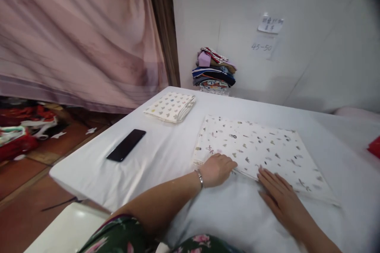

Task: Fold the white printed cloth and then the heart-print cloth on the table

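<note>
A white cloth with small printed figures lies folded into a flat rectangle in front of me. At its near edge my left hand is closed, the fingers bent over the cloth and pinching the edge; the thumb is mostly hidden. My right hand lies flat with fingers stretched out, its tips touching the same near edge farther right. Beyond my left hand sits a smaller folded cloth with a grey pattern.
The white-covered table carries a black phone at left. Behind it, a stack of folded fabrics stands by the wall. A pink curtain hangs at left, and a red object shows at the right edge.
</note>
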A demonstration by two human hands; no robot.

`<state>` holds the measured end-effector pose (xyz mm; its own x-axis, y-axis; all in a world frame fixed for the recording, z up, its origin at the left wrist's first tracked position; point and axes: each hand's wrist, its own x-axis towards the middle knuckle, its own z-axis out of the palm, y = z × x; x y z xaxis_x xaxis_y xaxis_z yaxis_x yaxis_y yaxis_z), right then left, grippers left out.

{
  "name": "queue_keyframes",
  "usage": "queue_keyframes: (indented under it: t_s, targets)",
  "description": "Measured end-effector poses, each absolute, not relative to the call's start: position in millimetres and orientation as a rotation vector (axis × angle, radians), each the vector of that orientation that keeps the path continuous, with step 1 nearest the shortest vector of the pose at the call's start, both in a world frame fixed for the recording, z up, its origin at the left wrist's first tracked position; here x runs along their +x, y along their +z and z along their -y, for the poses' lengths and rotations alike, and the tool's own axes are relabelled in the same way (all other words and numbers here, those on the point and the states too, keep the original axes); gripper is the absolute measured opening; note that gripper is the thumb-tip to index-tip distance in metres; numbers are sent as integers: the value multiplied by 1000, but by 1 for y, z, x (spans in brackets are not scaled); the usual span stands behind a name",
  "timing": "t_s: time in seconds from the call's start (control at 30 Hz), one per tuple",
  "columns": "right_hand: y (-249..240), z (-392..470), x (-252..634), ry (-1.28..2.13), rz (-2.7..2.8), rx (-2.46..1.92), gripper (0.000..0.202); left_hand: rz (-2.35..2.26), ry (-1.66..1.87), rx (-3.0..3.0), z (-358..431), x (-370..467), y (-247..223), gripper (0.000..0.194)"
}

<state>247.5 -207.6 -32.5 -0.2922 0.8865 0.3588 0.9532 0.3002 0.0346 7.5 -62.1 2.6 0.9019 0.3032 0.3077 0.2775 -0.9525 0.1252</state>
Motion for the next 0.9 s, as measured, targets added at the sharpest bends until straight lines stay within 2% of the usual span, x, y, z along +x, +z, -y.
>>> queue_keyframes:
  t_s: [0.1, 0.43, 0.53, 0.7, 0.9]
  targets:
    - [-37, 208, 250, -384, 2306, -1655, 67, -448, 523, 3000, 64, 6, 6, 35]
    - [-22, 185, 248, -456, 2317, -1585, 69, -657, 461, 3027, 66, 3, 10, 21]
    - [-25, 168, 234, -465, 2404, -1576, 76, -706, 438, 3039, 65, -3, 12, 19]
    - [-44, 162, 218, -421, 2450, -1539, 83, -870, 427, 3005, 54, -38, 17, 22]
    - [-37, 159, 224, -286, 2435, -1545, 83, -1016, 499, 2879, 47, -69, 11, 31]
